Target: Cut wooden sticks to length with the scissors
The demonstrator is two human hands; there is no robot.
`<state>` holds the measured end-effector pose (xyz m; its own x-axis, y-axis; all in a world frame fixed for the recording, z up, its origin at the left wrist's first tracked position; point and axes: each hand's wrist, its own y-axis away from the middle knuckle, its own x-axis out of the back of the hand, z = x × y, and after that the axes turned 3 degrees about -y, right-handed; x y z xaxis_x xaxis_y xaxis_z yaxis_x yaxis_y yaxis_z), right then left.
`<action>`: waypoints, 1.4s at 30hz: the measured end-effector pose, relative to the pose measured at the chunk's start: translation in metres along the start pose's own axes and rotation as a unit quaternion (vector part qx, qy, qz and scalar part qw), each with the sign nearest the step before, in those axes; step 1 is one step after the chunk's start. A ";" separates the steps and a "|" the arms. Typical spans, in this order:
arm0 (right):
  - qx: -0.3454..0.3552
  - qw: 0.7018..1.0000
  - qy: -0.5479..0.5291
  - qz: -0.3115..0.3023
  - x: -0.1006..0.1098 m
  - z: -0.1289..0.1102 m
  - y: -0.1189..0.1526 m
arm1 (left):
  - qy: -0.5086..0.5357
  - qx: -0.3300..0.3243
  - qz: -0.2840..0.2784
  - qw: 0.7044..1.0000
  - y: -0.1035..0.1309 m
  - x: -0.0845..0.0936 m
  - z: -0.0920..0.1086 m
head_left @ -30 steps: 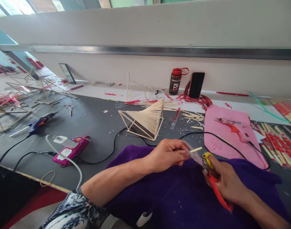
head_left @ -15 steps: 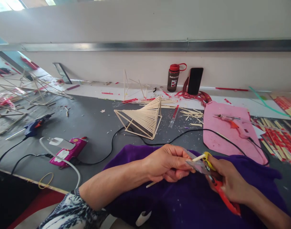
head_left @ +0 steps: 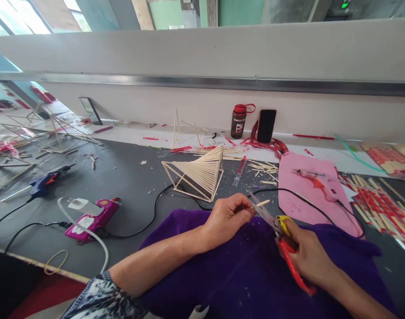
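Observation:
My left hand (head_left: 227, 221) pinches a thin wooden stick (head_left: 263, 203), whose pale end juts out to the right past the blades. In my right hand (head_left: 307, 250) is a pair of scissors (head_left: 268, 217) with yellow and red handles, its blades pointing up and left across the stick at my left fingertips. Whether the blades press on the stick I cannot tell. Purple cloth (head_left: 242, 266) lies below both hands. Just beyond them stands a wooden stick model (head_left: 199, 175), a frame with a twisted surface of closely spaced sticks.
At right, a pink glue gun (head_left: 322, 184) rests on a pink mat (head_left: 289, 204), near packaged sticks (head_left: 382, 208). Cut pieces (head_left: 264, 167), a bottle (head_left: 239, 122) and a phone (head_left: 266, 126) are behind. A magenta power strip (head_left: 94, 221), black cable (head_left: 156, 206) and blue glue gun (head_left: 46, 182) are left.
The view has tilted up. The scissors have shifted left relative to my right arm's earlier place, and the stick's lower end no longer shows below my left hand.

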<state>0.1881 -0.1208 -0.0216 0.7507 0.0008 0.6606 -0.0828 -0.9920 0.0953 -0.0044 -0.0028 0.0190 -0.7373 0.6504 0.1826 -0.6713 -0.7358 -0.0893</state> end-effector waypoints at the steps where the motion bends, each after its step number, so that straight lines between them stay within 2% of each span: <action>1: 0.002 1.000 0.000 -0.002 -0.001 0.001 0.001 | -0.004 -0.012 0.001 1.000 0.001 0.000 -0.001; 6: 0.015 1.000 0.004 0.001 -0.001 0.004 0.003 | -0.004 -0.042 -0.018 0.999 0.003 0.001 -0.002; 12: 0.044 0.999 0.010 0.011 -0.002 0.003 0.004 | -0.033 -0.028 -0.024 0.999 0.003 0.004 0.003; 15: 0.058 0.998 0.015 0.005 -0.003 0.005 0.005 | 0.014 -0.003 -0.051 0.999 0.004 0.005 0.009; 18: 0.077 0.997 0.017 -0.006 -0.002 0.010 0.006 | 0.103 0.032 -0.072 0.992 0.005 0.005 0.015; 21: 0.111 0.993 0.035 -0.010 0.000 0.015 0.005 | 0.188 0.073 -0.101 0.974 0.005 0.004 0.019; 27: 0.161 0.985 0.064 -0.014 0.007 0.016 0.001 | 0.257 0.180 -0.162 0.935 0.003 0.007 0.020; 33: 0.201 0.976 0.077 -0.030 0.011 0.015 0.000 | 0.339 0.221 -0.203 0.892 0.008 0.006 0.018; 37: 0.208 0.974 0.086 -0.037 0.014 0.013 0.001 | 0.371 0.250 -0.289 0.846 0.007 0.007 0.014; 38: 0.200 0.976 0.080 -0.040 0.015 0.013 0.001 | 0.372 0.252 -0.298 0.842 0.005 0.007 0.013; 39: 0.186 0.979 0.072 -0.042 0.015 0.012 0.000 | 0.363 0.249 -0.291 0.850 0.003 0.007 0.013; 40: 0.167 0.983 0.066 -0.039 0.015 0.011 0.000 | 0.339 0.238 -0.265 0.870 0.001 0.007 0.012; 42: 0.120 0.991 0.059 -0.023 0.014 0.010 -0.002 | 0.249 0.193 -0.173 0.933 -0.002 0.007 0.011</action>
<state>0.2050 -0.1202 -0.0199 0.6673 0.0468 0.7433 0.1183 -0.9920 -0.0437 -0.0074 0.0013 0.0315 -0.4901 0.7979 -0.3510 -0.8690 -0.4160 0.2678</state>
